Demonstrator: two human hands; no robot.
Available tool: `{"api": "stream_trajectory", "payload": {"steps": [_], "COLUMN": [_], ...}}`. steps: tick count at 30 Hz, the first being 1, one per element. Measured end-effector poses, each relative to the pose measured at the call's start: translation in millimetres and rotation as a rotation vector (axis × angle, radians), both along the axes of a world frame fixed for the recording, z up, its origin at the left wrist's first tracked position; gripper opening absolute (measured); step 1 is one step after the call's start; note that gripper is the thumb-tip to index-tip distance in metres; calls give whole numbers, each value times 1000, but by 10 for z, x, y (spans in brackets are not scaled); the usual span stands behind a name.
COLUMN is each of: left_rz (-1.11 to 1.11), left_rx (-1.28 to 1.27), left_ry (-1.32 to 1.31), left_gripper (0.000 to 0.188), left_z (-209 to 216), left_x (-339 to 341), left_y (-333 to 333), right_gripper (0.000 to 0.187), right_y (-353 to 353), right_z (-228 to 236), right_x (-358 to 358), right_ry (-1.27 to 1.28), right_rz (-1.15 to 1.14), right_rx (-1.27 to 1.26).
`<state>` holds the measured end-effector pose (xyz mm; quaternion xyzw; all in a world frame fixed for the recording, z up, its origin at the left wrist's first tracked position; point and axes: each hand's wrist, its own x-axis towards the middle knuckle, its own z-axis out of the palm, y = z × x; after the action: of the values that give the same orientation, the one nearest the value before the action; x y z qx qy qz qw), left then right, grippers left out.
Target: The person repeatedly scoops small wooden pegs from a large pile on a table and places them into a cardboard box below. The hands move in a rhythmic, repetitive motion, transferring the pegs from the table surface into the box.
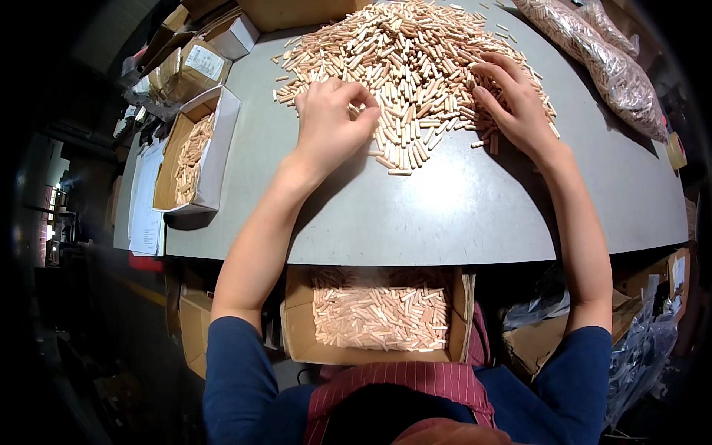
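1. The left hand (pixel 334 122) is bent over the near left side of the pile; its thumb and forefinger curl close together. I cannot tell if a peg is between them.
2. The right hand (pixel 519 111) is at the right side of the pile, thumb and fingers apart and softly curved; I see nothing gripped in it.
3. The wooden pegs (pixel 411 70) lie loose in a wide heap on the far part of the worktop (pixel 415 222), with a small tongue toward the near side, between the hands.
4. More pegs are in the white-sided box (pixel 228 141) at left and in the cardboard box (pixel 297 326) below the near edge.
5. I judge the step in hand is picking through the heap; the next move calls for light fingertips, as loose pegs may roll.
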<state>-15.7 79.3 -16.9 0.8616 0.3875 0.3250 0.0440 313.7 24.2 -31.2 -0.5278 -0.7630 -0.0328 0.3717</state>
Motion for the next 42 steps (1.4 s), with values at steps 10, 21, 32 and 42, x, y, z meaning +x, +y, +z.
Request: {"api": "stream_trajectory", "payload": {"steps": [10,21,32,42], "left_rz": [-18,39,1284,-140], "left_rx": [19,-410,207,-305], "left_ry": [128,-119,308,55], "left_gripper": [21,23,36,19], "left_z": [3,322,383,439], "left_x": [-26,-131,-1742,-501], "left_y": [-31,35,857,290], "right_gripper": [33,41,48,27], "right_y": [-9,-22,39,-6], "right_z": [0,-8,0,-1], "right_x": [-3,-14,-35,40], "right_ry": [-3,-23,6,19], "right_rz": [-8,-2,-16,41], "right_rx": [-57,-24,7,-58]}}
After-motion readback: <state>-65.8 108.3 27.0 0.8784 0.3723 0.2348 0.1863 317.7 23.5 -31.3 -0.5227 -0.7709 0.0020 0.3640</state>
